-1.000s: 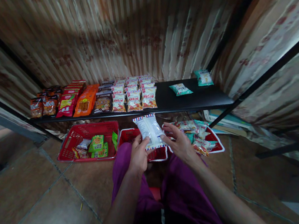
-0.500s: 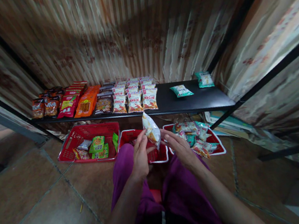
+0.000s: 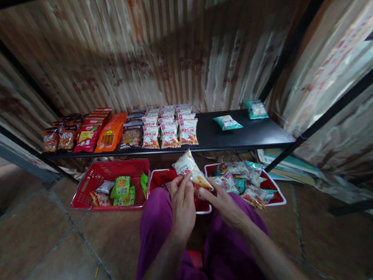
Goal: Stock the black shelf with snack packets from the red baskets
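Note:
Between both hands, above my knees, is a white and orange snack bag (image 3: 190, 168) with red lettering, tilted, its printed side facing me. My left hand (image 3: 182, 200) pinches its left edge. At the lower right corner, the fingers of my right hand (image 3: 224, 201) are closed on the same bag. Behind it, rows of similar white snack bags (image 3: 170, 134) stand on the black shelf (image 3: 206, 132). Beneath the held bag is a middle red basket (image 3: 157, 176), partly hidden by my hands and knees.
A right basket (image 3: 278, 191) holds several teal and white bags. The left red basket (image 3: 89, 192) contains green packets (image 3: 121, 187). Orange, red and brown packs (image 3: 110, 135) line the shelf's left side; two teal bags (image 3: 228, 122) lie to the right. Black posts (image 3: 286, 59) frame the shelf.
The snack bag has turned from edge-on to showing its printed front. Both hands have shifted their grip, and my right fingers have closed onto its lower corner. The view has tipped slightly upward.

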The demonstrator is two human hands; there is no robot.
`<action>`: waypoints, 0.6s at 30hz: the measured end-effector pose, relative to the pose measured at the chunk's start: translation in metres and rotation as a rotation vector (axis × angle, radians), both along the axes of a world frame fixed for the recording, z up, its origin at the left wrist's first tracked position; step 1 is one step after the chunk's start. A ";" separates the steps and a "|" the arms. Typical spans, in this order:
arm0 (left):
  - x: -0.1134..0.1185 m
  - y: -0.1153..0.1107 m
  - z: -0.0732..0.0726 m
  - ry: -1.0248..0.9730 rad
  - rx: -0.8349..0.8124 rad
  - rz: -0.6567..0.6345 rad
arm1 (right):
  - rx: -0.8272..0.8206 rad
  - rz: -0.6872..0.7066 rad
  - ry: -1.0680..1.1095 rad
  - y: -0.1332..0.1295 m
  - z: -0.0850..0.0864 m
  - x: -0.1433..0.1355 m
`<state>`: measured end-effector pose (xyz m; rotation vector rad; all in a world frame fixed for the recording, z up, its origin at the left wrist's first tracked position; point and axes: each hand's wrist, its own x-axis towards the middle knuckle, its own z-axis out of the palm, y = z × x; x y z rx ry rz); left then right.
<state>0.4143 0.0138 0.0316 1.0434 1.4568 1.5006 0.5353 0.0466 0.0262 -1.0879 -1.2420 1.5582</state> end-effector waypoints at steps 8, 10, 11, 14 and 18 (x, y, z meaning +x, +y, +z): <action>0.009 0.002 0.000 0.060 -0.010 -0.024 | -0.175 -0.267 0.138 0.001 -0.020 0.000; 0.010 0.005 -0.006 0.037 -0.001 0.013 | -0.253 -0.293 0.226 0.001 -0.019 0.002; 0.010 0.006 -0.011 0.013 0.001 0.034 | -0.284 -0.302 0.267 0.001 -0.018 0.003; 0.010 0.011 -0.025 -0.114 -0.030 0.078 | -0.338 -0.323 0.344 0.002 -0.015 0.006; 0.014 0.016 -0.036 -0.352 -0.103 -0.025 | -0.344 -0.315 0.370 0.000 -0.016 0.005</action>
